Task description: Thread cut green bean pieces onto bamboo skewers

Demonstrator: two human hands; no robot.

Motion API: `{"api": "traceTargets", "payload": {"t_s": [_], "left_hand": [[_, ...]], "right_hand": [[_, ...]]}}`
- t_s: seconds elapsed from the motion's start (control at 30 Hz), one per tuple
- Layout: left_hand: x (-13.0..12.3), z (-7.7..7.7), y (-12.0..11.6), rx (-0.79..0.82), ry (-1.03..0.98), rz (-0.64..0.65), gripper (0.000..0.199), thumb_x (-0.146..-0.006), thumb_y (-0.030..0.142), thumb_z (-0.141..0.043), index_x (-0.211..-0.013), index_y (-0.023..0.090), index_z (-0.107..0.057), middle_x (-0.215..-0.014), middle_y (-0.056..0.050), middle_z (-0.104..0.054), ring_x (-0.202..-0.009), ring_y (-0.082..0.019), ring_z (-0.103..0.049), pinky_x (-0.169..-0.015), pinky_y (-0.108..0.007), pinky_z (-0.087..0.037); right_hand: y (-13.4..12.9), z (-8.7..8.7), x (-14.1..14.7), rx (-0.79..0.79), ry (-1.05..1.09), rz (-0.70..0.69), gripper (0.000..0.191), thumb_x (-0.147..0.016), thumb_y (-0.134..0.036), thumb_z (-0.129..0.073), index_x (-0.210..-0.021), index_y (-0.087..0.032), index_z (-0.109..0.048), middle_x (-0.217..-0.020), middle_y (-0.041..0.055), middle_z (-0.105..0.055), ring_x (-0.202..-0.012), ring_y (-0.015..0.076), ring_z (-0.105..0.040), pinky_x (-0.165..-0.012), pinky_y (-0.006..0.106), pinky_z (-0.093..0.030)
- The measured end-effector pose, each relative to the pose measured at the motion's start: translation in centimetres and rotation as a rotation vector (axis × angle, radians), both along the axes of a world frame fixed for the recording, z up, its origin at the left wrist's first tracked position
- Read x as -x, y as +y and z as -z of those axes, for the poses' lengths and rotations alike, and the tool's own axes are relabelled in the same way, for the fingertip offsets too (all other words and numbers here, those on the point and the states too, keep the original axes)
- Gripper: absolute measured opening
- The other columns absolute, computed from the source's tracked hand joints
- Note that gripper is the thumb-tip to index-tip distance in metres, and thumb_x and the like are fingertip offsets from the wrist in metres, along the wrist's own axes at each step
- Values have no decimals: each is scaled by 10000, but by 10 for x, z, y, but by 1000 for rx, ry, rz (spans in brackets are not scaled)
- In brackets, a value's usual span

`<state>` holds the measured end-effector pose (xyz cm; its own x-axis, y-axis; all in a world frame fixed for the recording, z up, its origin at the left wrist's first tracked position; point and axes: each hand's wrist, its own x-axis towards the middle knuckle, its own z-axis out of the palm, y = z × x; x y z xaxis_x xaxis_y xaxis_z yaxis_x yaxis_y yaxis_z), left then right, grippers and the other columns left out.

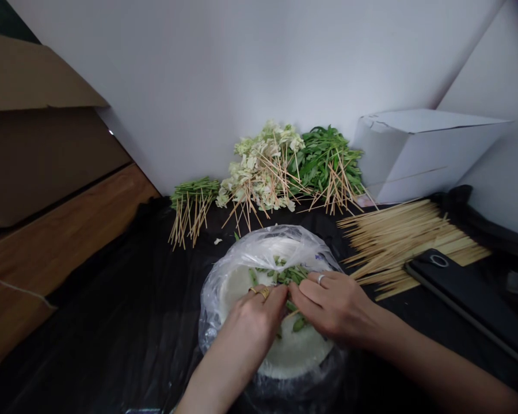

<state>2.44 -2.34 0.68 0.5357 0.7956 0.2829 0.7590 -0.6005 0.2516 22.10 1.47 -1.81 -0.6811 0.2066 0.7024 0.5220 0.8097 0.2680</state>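
Pinching green pieces [295, 273] together, left hand [257, 311] and right hand [333, 298] are seemingly skewering them; the next push is calling for steady pressure.

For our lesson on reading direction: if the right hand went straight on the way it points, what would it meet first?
Most likely the left hand: the right hand points towards it, with green vegetable pieces close by, though depth is unclear.

Green vegetable pieces [292, 275] lie loose in the plastic-lined basin [236, 294]; one pale skewer [290, 314] (mostly hidden) shows.
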Motion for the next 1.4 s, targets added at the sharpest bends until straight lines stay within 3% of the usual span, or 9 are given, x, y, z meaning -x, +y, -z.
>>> {"api": "traceTargets", "payload": {"t_s": [0.1,0.27,0.57,0.8,1.0,1.13,1.4], "left_hand": [[-4,1,2,0,7,-30,182,-958,134,-470,-848,182,-607,-728,-20,-649,-673,-185,-638,-601,-278,-489],[-10,5,4,-78,-156,-63,204,-923,129,-511,-747,171,-604,-620,-2,-600,-567,-151,-582,-567,-257,-437],[-15,3,0,163,-494,-180,230,-895,128,-504,-771,169,-693,-631,3,-668,-553,-121,-595,-539,-214,-430],[-2,-4,0,306,-482,-122,197,-928,199,-524,-890,184,-717,-668,17,-660,-595,-119,-585,-557,-212,-440],[4,1,-1,189,-538,-134,187,-906,174,-560,-950,193,-741,-722,-2,-721,-617,-134,-650,-596,-230,-509],[3,4,-2,185,-590,-147,256,-867,182,-654,-1117,208,-701,-789,-7,-747,-649,-145,-679,-639,-256,-563],[3,7,0,21,-545,-33,180,-886,112,-643,-1010,217,-721,-906,-25,-756,-838,-160,-705,-764,-271,-555]], "right_hand": [[-1,0,0,-15,4,-2,178,-921,-87,-478,-890,-119,-650,-674,9,-553,-595,151,-486,-544,318,-319],[-2,-4,-1,-54,33,-12,211,-946,-97,-448,-915,-102,-657,-674,8,-574,-586,139,-508,-542,306,-365],[-7,-8,2,-122,28,-48,202,-935,-100,-471,-966,-58,-667,-664,9,-573,-593,138,-557,-527,305,-415],[-2,-2,-3,-100,23,25,215,-900,-164,-608,-1079,-55,-652,-686,-3,-561,-609,144,-528,-530,320,-369],[1,-4,-2,-105,73,13,199,-889,-197,-655,-1033,-60,-662,-655,-17,-541,-591,129,-494,-519,313,-333],[0,-6,-2,-125,41,30,138,-903,-149,-600,-993,-65,-663,-666,-11,-541,-581,122,-489,-518,307,-340],[0,0,-2,-123,21,33,162,-895,-135,-596,-1028,-61,-653,-678,-6,-561,-597,141,-523,-517,312,-373]]}}
